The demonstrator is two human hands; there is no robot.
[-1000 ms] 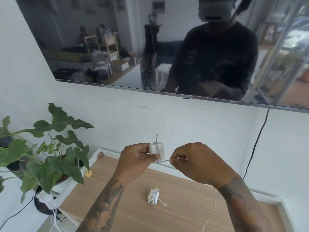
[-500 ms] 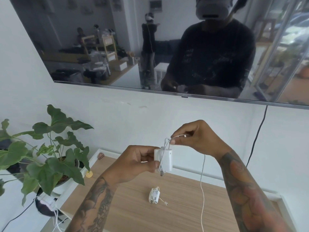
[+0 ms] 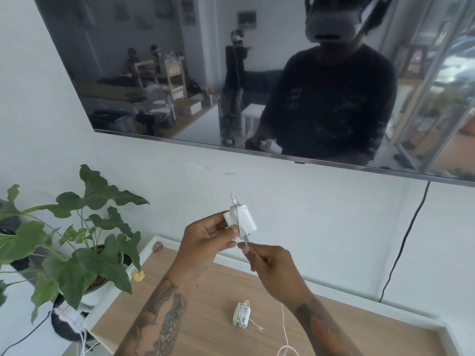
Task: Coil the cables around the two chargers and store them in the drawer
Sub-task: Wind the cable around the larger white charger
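Above wood tabletop, L hand gripped white charger w/ cable wraps; R hand pinched cable; 2nd coiled charger lay below.

white charger | white cable | light wood drawer | green plant

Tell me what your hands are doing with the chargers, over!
Left hand holds a charger. Right hand pinches its cable, part wound, the rest hanging. Second charger coiled on the tabletop. Nothing in the way.
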